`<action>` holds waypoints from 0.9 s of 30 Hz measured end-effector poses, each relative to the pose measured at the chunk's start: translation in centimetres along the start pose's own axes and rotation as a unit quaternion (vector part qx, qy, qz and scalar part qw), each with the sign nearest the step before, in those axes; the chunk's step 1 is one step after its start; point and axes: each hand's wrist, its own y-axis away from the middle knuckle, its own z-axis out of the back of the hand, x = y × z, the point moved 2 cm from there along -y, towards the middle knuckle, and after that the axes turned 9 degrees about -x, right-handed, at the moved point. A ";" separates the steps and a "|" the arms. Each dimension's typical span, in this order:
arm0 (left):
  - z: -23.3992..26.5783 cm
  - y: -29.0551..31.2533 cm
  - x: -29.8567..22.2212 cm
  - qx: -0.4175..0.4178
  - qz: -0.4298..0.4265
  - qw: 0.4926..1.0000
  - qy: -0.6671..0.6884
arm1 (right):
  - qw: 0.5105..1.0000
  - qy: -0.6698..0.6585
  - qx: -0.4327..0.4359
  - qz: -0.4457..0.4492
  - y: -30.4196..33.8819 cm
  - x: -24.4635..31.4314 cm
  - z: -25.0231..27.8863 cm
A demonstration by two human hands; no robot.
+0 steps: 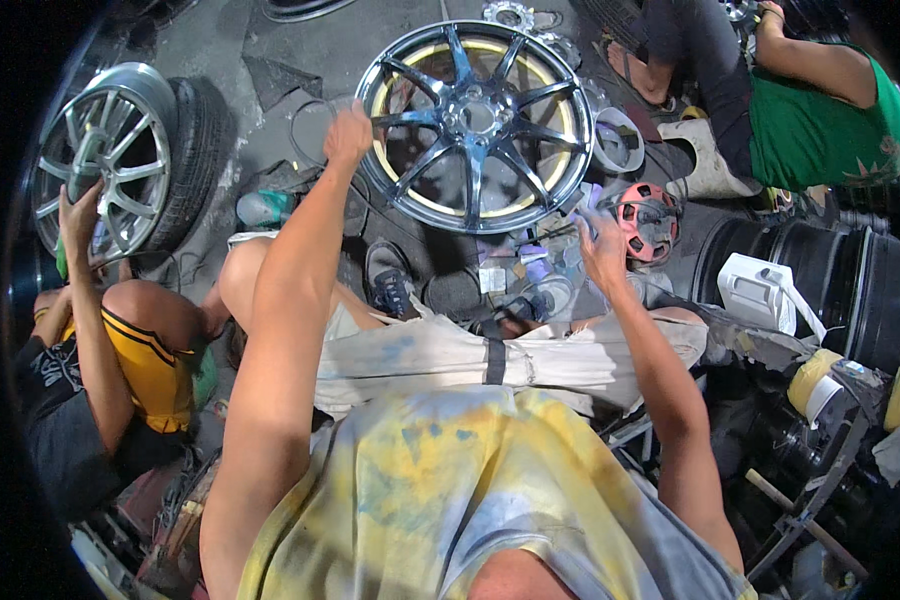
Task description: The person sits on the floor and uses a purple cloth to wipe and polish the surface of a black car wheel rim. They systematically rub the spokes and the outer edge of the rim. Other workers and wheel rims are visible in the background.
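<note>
A dark, glossy multi-spoke alloy wheel [475, 180] stands tilted in front of me, with a pale yellow ring showing behind its spokes. My left hand [348, 135] is closed around the wheel's left edge, arm stretched out. Beside the wheel's lower right edge, my right hand [603, 245] has its fingers curled, their tips greyish. Whatever it may hold is too small to make out against the purple and grey scraps [540, 268] behind. A red slotted round part [647, 222] lies just right of that hand.
At left, a person's hand works with a tool [90, 160] on a silver wheel [120, 180] by a tyre [195, 165]. Another person in a green shirt [820, 130] sits at upper right. Black rims [830, 285], a white container [757, 292] and yellow tape rolls [815, 382] stand right.
</note>
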 end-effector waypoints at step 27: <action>-0.8 3.1 6.2 -0.017 0.148 0.980 0.132 | 0.977 -0.131 0.054 0.161 -2.6 12.4 -1.2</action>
